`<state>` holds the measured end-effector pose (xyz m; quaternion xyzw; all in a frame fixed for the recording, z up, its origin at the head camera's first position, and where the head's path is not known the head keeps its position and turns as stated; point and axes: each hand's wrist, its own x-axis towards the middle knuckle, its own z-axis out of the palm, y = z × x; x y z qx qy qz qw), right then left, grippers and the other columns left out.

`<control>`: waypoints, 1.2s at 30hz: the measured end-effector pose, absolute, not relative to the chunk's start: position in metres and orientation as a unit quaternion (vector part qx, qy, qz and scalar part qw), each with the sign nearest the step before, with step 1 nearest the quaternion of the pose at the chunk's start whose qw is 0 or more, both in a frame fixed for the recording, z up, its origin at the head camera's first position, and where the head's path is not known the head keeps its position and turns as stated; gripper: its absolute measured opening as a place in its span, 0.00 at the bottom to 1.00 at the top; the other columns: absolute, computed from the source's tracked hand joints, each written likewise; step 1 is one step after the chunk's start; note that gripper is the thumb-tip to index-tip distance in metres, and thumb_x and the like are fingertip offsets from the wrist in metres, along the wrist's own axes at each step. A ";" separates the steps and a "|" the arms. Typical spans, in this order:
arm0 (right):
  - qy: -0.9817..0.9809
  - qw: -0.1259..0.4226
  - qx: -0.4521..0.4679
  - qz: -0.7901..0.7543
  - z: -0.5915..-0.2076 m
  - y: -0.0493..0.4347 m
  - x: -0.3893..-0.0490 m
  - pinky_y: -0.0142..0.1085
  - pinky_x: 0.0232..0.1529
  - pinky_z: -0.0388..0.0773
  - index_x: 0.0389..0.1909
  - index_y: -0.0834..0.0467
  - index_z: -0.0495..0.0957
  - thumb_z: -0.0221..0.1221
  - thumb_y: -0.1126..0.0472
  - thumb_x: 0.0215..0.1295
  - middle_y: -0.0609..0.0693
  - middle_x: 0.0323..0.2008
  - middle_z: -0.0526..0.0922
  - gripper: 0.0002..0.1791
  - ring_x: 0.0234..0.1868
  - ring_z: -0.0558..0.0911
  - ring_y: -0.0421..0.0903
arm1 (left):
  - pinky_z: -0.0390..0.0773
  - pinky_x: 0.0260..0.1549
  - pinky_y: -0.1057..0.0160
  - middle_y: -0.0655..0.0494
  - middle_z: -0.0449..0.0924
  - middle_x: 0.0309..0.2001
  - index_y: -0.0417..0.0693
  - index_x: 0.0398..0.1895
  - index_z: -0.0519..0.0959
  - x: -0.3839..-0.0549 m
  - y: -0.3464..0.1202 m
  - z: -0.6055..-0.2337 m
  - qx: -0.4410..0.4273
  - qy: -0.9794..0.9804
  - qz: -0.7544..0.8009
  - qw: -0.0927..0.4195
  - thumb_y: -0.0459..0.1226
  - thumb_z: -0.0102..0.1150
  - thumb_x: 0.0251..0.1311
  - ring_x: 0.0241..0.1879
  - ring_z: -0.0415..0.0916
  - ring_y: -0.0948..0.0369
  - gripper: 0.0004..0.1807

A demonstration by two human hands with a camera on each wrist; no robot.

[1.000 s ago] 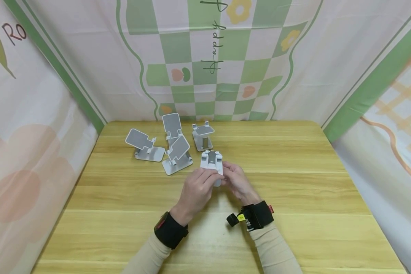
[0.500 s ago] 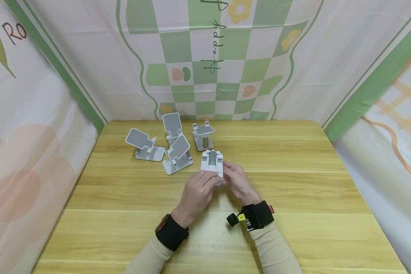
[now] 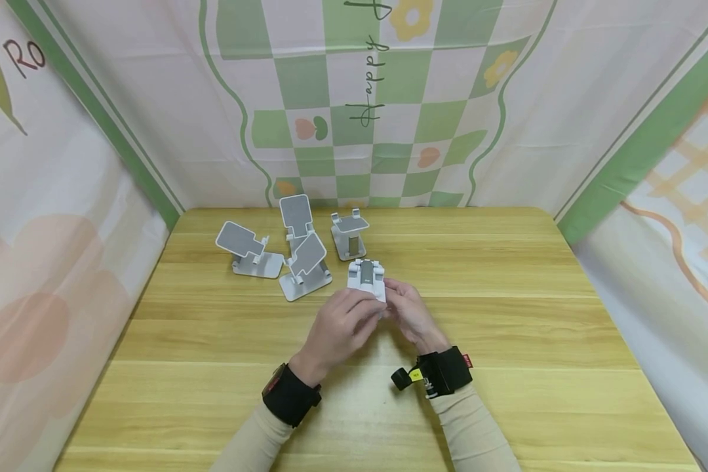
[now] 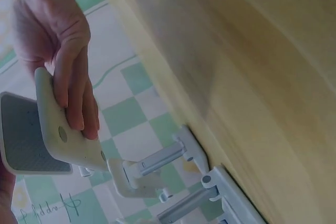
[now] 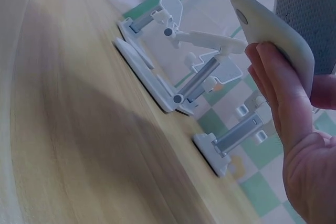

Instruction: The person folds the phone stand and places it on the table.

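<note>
A white folding phone stand is held up between both hands above the table, its hinge end pointing away. My left hand pinches its near end from the left; in the left wrist view only a bit of that hand shows at the edge. My right hand holds the stand from the right. In the right wrist view its fingers lie along the underside of the white base. The grey-padded plate stands at an angle from the base, with a gap between them.
Several unfolded phone stands are on the wooden table: one at left, a back one, a front one overlapping it in view, and one at right. A patterned curtain hangs behind.
The left hand has shifted slightly at the near end of the held stand. The right hand and the standing phone stands look unchanged.
</note>
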<state>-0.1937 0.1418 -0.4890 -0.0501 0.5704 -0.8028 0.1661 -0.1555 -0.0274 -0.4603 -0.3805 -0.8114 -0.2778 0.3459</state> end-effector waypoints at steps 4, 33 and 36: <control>0.570 0.164 -0.049 -0.804 -0.488 0.143 -0.193 0.25 0.26 0.79 0.61 0.77 0.61 0.49 0.65 0.69 0.50 0.37 0.85 0.25 0.30 0.82 0.41 | 0.75 0.48 0.64 0.52 0.80 0.43 0.44 0.41 0.81 -0.158 -0.030 -0.459 -0.356 -0.798 -0.349 0.338 0.38 0.63 0.52 0.46 0.73 0.60 0.13; 0.571 0.159 -0.059 -0.803 -0.493 0.145 -0.190 0.30 0.30 0.82 0.63 0.77 0.58 0.49 0.65 0.70 0.48 0.39 0.86 0.27 0.32 0.84 0.44 | 0.78 0.45 0.57 0.48 0.75 0.53 0.40 0.62 0.70 -0.175 -0.041 -0.476 -0.022 -0.747 -0.665 0.023 0.51 0.54 0.62 0.48 0.74 0.55 0.31; 0.573 0.158 -0.063 -0.802 -0.493 0.145 -0.190 0.29 0.29 0.82 0.63 0.77 0.59 0.49 0.65 0.70 0.48 0.39 0.86 0.26 0.32 0.83 0.43 | 0.79 0.43 0.57 0.47 0.75 0.53 0.42 0.61 0.71 -0.178 -0.042 -0.479 -0.007 -0.735 -0.678 -0.014 0.53 0.54 0.62 0.44 0.75 0.56 0.31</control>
